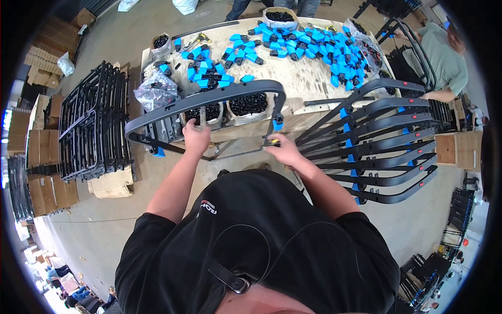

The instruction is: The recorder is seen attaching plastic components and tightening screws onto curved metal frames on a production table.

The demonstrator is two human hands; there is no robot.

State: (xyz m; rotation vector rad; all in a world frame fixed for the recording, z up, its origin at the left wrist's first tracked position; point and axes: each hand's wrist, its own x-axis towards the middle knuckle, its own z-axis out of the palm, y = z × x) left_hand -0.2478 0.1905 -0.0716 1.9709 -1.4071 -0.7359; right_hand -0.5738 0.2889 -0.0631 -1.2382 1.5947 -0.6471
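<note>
In front of me a black curved tubular frame (209,97) stands at the table's near edge, a blue piece (278,124) on its right leg. My left hand (197,138) is inside the frame's outline, fingers apart at a box of small black parts (209,114). I cannot make out anything in those fingers. Low on the frame's right side, my right hand (285,152) is closed around a small yellow-and-black object (274,142), mostly hidden by the fingers. Beside the first box sits another box of black parts (249,106).
Many blue-and-black pieces (298,42) lie across the wooden table (209,34). Several similar curved frames (389,152) lean in a row at right. Black frames (94,120) are stacked at left. A co-worker (442,60) handles another frame at the far right.
</note>
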